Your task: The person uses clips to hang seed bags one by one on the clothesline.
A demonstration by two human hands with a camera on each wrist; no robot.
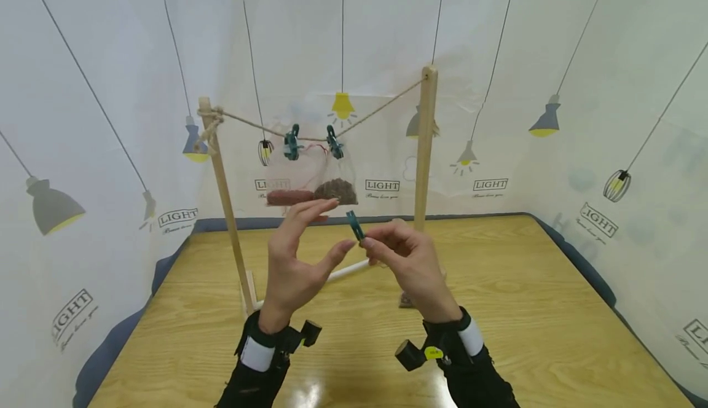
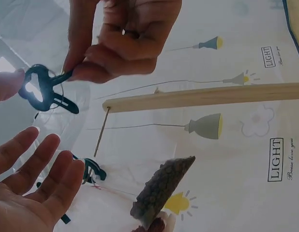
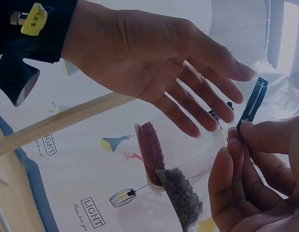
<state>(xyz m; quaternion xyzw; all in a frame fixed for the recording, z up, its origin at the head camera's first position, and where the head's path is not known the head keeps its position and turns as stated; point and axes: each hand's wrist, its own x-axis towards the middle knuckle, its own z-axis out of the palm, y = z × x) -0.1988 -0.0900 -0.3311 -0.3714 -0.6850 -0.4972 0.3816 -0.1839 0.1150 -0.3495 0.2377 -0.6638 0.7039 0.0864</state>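
My right hand pinches a dark green clothespin by one end between thumb and fingers. My left hand is spread beside it, its thumb tip close to the clothespin and its fingers straight. Behind the hands, two more green clothespins grip a sagging twine line. From them hang two clear bags, one with a dark red filling and one with dark grey-brown lumps. In the left wrist view, the pinched clothespin shows its open loop-shaped frame.
The twine is tied between a left wooden post and a right wooden post. A white bar runs low between them over the wooden table. Lamp-printed white cloth surrounds the table's back and sides.
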